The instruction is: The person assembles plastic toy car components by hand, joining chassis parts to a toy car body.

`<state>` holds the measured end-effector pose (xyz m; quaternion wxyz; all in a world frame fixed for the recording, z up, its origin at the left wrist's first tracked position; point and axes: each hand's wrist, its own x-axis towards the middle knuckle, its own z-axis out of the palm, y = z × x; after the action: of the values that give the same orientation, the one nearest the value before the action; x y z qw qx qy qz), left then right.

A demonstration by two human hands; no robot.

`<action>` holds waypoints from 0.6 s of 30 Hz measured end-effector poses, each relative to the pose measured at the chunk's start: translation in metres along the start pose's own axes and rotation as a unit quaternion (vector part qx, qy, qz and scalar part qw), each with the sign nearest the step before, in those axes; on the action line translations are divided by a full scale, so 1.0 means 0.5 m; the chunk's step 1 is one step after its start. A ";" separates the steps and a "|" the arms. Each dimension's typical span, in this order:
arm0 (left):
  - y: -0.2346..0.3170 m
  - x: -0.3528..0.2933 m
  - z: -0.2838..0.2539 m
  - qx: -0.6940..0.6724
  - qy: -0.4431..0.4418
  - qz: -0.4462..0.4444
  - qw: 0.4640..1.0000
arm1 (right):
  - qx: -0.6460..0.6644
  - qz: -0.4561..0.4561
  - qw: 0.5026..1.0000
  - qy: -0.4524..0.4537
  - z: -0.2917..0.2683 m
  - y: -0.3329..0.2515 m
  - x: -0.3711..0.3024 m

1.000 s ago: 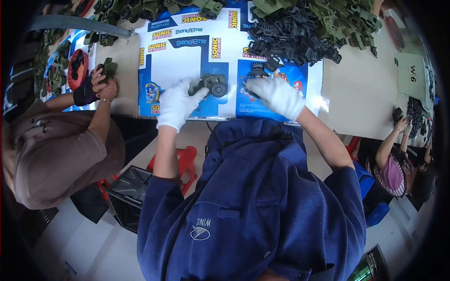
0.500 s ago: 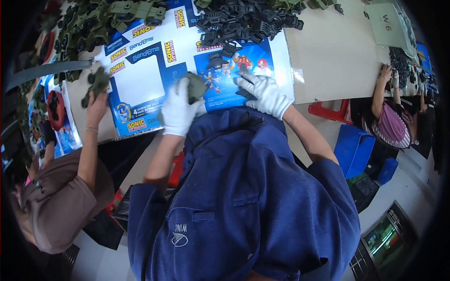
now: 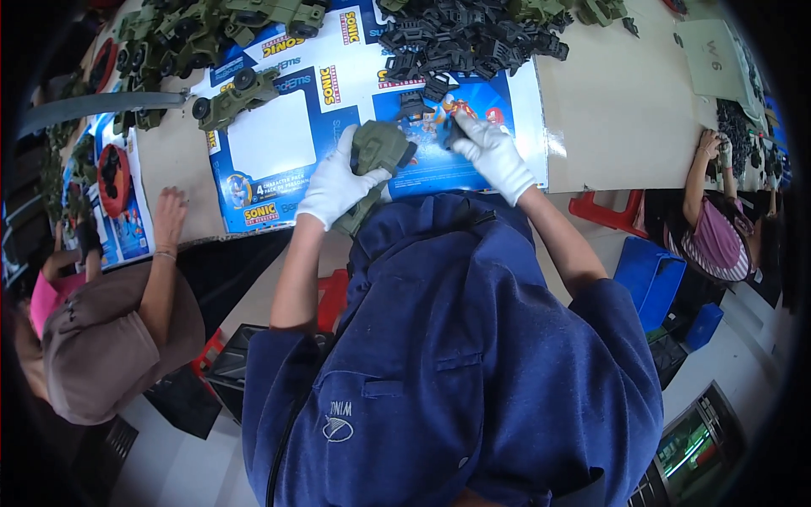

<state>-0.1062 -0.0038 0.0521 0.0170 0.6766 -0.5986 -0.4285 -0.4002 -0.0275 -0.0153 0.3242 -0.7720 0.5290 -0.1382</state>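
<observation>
Near the table edge, my left hand (image 3: 338,186), in a white glove, is wrapped round an olive-green toy military vehicle (image 3: 380,148), its front pointing away from me. My right hand (image 3: 496,159), gloved in white as well, pinches a small black plastic part (image 3: 452,133) to the right of the vehicle. The fingers hide much of that part. Beyond both hands lies a heap of black plastic parts (image 3: 473,42), with one loose black part (image 3: 412,105) at its near side.
Printed blue-and-white card sheets (image 3: 270,139) cover the table (image 3: 591,127). Green toy vehicles (image 3: 182,42) are piled at far left, and a single one (image 3: 238,100) lies nearer. A co-worker's hand (image 3: 170,215) rests at the left edge. A grey box (image 3: 714,59) stands far right.
The green vehicle in my left hand has turned and come up more into view. My right hand has lifted a black part off the sheet. The co-worker has let go of a green vehicle.
</observation>
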 end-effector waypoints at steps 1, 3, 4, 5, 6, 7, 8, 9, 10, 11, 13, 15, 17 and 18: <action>0.003 -0.009 -0.010 0.000 0.001 0.000 1.000 | 0.000 -0.001 1.000 0.000 -0.012 -0.020 0.006; 0.011 -0.012 -0.019 -0.102 0.002 0.113 0.988 | 0.491 0.105 0.864 -0.044 -0.043 -0.073 0.025; 0.026 -0.019 -0.028 -0.144 -0.020 0.142 0.979 | 0.598 0.068 0.796 -0.066 -0.042 -0.076 0.026; 0.038 -0.022 -0.029 -0.143 -0.020 0.146 0.979 | 0.596 0.067 0.797 -0.062 -0.041 -0.084 0.027; 0.050 -0.024 -0.027 -0.182 -0.055 0.146 0.971 | 0.621 0.040 0.781 -0.047 -0.039 -0.095 0.026; 0.062 -0.029 -0.027 -0.220 -0.089 0.144 0.961 | 0.646 0.013 0.763 -0.034 -0.040 -0.102 0.026; 0.082 -0.038 -0.033 -0.181 -0.070 0.142 0.971 | 0.661 0.007 0.749 -0.051 -0.037 -0.092 0.024; 0.092 -0.040 -0.036 -0.181 -0.070 0.145 0.970 | 0.660 0.006 0.750 -0.049 -0.042 -0.089 0.023; 0.098 -0.043 -0.038 -0.175 -0.078 0.124 0.974 | 0.676 0.011 0.735 -0.060 -0.046 -0.092 0.020; 0.102 -0.046 -0.039 -0.168 -0.087 0.103 0.976 | 0.691 0.017 0.719 -0.072 -0.049 -0.097 0.017; 0.105 -0.051 -0.039 -0.183 -0.079 0.105 0.974 | 0.679 0.020 0.732 -0.060 -0.064 -0.117 0.015; 0.108 -0.056 -0.042 -0.198 -0.070 0.106 0.972 | 0.665 0.023 0.745 -0.049 -0.064 -0.115 0.017; 0.115 -0.058 -0.047 -0.187 -0.067 0.096 0.975 | 0.640 0.006 0.765 -0.066 -0.056 -0.091 0.018; 0.116 -0.058 -0.047 -0.188 -0.066 0.097 0.975 | 0.639 0.006 0.766 -0.068 -0.054 -0.080 0.017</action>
<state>-0.1358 -0.0079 0.1144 0.1460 0.5703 -0.5695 -0.5737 -0.3824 -0.0357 0.0297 0.7784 -0.3904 0.2992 -0.3900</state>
